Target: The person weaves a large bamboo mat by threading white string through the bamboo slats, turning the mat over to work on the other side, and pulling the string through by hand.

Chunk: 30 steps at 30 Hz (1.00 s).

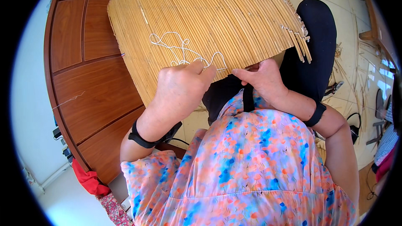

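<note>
A mat of thin straw-coloured stalks [201,21], laid side by side, lies across my lap and reaches away from me. Loose white string [178,47] curls over its near part. My left hand [182,86] is closed at the mat's near edge, fingertips together on the string; its fingers hide part of the strand. From there the string loops toward the right. My right hand [268,79] grips the same edge a little further right, with the thumb on top and the other fingers partly hidden under the mat. At the right corner several stalks [301,46] stick out loosely.
Brown wooden panelled furniture [88,79] stands along my left, with a red cloth [88,178] at its near end. Loose stalks [351,79] litter the tiled floor on the right. My dark-trousered knee [314,29] rises beside the mat.
</note>
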Each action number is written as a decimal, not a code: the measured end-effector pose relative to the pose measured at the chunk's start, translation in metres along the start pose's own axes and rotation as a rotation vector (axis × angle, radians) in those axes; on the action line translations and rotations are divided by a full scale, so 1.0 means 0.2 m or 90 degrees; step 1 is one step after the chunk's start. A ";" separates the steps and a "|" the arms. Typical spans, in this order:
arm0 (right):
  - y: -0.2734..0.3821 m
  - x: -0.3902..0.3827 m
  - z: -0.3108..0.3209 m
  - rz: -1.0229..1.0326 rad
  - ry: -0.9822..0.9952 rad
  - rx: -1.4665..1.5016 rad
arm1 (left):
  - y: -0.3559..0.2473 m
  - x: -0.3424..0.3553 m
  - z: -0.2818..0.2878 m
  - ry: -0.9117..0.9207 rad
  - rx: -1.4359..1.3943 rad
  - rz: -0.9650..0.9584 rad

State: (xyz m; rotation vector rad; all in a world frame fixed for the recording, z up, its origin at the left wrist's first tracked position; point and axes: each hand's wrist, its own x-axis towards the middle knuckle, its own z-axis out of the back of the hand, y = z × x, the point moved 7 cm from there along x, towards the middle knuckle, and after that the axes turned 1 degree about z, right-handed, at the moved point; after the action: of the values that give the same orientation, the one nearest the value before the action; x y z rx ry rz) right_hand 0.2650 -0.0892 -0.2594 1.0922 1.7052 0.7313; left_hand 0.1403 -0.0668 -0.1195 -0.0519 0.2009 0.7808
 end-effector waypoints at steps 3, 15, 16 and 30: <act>0.00 0.00 0.01 0.006 0.001 -0.028 | -0.03 0.01 0.02 -0.005 0.030 -0.016; 0.01 0.01 0.02 0.074 -0.007 -0.066 | -0.12 0.10 0.05 -0.011 0.114 -0.130; 0.01 0.01 0.01 0.042 0.008 -0.087 | -0.11 0.10 0.04 0.001 0.108 -0.132; -0.02 0.04 0.04 0.081 -0.046 -0.173 | -0.18 0.17 -0.09 0.028 0.087 -0.176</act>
State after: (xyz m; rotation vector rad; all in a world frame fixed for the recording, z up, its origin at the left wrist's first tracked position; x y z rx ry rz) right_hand 0.2705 -0.0849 -0.2696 1.0287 1.4369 0.9618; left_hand 0.1858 -0.0713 -0.1441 0.0317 0.2821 0.4890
